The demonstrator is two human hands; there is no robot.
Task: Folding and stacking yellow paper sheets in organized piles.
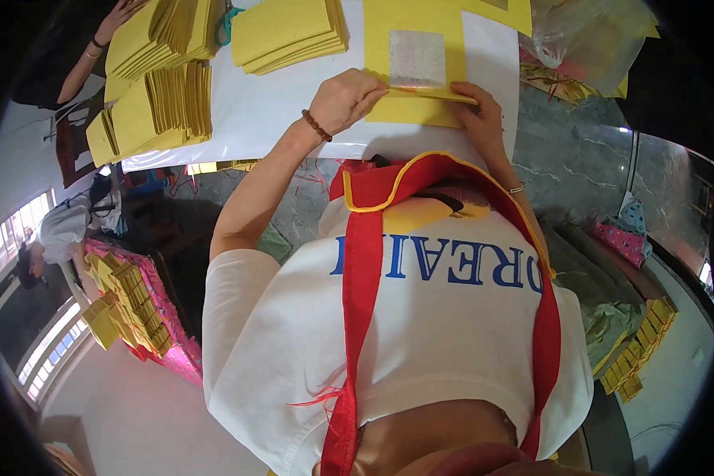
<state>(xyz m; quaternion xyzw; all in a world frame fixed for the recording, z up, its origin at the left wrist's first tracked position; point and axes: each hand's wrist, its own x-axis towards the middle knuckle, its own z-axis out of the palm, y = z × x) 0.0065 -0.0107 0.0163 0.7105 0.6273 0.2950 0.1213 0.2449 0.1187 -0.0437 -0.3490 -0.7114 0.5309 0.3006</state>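
While both hands work its near part, the yellow paper sheet (pixel 377 47) lies at the near edge of the white-covered table (pixel 285 107), w/ a silvery square patch (pixel 417 57) on its face. Just below the patch a narrow yellow band (pixel 428 97) runs crosswise, its R end poking past the sheet's side; can't tell if it's a fold of that sheet or a separate piece. L hand (pixel 346 101) pinches the band's L end, fingers curled & narrow; R hand (pixel 484 120) has the R end btwn thumb & fingers.

Step in hand is prob. folding/creasing. To do it well: keep equal tension at both ends, line the band up parallel w/ the patch's lower side, then press from middle outward — no skew, no wrinkle in the foil-like square. Watch the R end; it looks the likelier to drift.

Farther out: stack of folded yellow papers (pixel 289 36) to the L, teal-handled scissors (pixel 227 24) beside it, then bigger yellow piles (pixel 155 107) w/ a co-worker's hand (pixel 119 20) near them. Clear plastic bag (pixel 587 40) off R. Lower down, yellow bundles on pink cloth (pixel 184 355) — more bundles (pixel 639 349) far R.
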